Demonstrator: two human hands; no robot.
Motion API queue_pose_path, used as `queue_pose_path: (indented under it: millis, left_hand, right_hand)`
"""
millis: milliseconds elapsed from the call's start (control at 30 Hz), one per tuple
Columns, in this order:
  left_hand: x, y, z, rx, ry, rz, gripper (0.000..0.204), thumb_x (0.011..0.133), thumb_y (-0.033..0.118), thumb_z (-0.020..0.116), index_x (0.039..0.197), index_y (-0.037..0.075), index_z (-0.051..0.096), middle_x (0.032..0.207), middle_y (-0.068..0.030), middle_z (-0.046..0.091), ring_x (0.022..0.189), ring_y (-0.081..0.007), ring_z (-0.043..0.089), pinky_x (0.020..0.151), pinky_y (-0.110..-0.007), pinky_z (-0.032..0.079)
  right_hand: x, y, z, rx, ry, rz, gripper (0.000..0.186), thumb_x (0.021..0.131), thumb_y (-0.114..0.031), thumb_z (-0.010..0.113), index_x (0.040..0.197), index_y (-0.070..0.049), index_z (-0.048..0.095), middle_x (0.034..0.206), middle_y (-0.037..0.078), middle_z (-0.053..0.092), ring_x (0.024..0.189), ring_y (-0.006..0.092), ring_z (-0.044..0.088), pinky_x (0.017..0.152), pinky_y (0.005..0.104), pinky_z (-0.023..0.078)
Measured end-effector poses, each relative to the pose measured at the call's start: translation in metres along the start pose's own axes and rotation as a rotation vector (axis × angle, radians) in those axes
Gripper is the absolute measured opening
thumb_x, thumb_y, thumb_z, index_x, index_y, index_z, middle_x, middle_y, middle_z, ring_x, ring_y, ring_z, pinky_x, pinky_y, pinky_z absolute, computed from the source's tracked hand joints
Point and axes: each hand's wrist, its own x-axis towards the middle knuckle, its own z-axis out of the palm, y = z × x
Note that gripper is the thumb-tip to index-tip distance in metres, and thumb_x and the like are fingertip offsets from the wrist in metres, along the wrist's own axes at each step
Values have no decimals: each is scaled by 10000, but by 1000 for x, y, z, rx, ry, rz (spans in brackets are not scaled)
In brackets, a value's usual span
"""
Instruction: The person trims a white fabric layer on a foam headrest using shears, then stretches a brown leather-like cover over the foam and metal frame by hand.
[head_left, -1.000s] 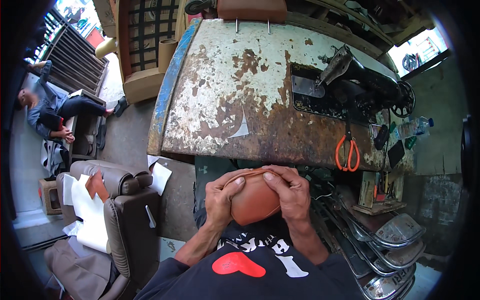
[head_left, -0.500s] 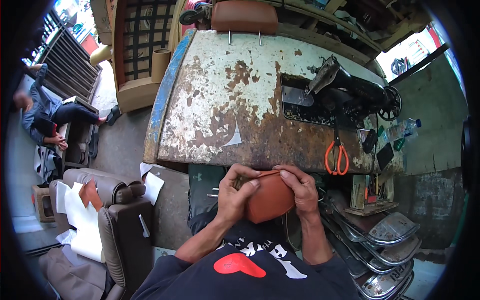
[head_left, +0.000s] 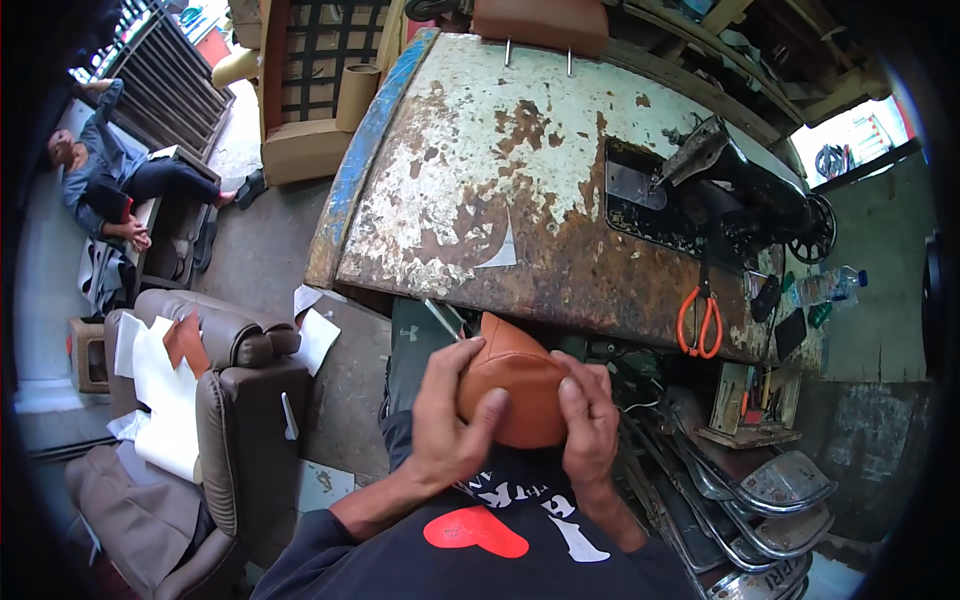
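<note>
A brown leather-covered headrest (head_left: 518, 385) is between my two hands, just below the table's front edge. A seam runs across its cover, and one end rises to a peak. Metal rods (head_left: 443, 318) stick out beyond it on the left, past my fingertips. My left hand (head_left: 448, 415) grips its left side, thumb pressed on the near face. On the right side my right hand (head_left: 588, 420) is closed round it, thumb on the cover too. The headrest's underside is hidden.
Ahead stands a worn table (head_left: 420, 200) with a black sewing machine (head_left: 740, 180), orange-handled scissors (head_left: 699, 318) and another brown headrest (head_left: 540, 22). A brown armchair (head_left: 260, 400) is at left, stacked metal frames (head_left: 780, 490) at right. A person (head_left: 115, 170) sits far left.
Both hands have come down and nearer with the headrest, and it has turned so its peaked end and seam show. My fingers have shifted from the top edge to the sides.
</note>
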Motion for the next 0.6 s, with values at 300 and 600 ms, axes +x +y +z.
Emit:
queue_pose_path:
  millis: [300, 600]
  left_hand:
    - [28, -10, -31, 83, -301, 133, 531, 916, 214, 741, 1378, -19, 621, 1274, -208, 663, 1152, -359, 668, 1006, -413, 514]
    - [24, -16, -11, 125, -84, 141, 298, 909, 130, 727, 1181, 11, 748, 1040, -177, 769, 961, -320, 744, 893, -389, 558]
  right_hand:
    - [14, 7, 13, -121, -189, -190, 433, 1008, -275, 696, 1360, -23, 670, 1184, 178, 662, 1092, 319, 669, 948, 366, 534]
    - [28, 2, 32, -177, -146, -361, 253, 976, -88, 690, 1211, 1, 713, 1033, 171, 711, 905, 337, 707, 802, 391, 562]
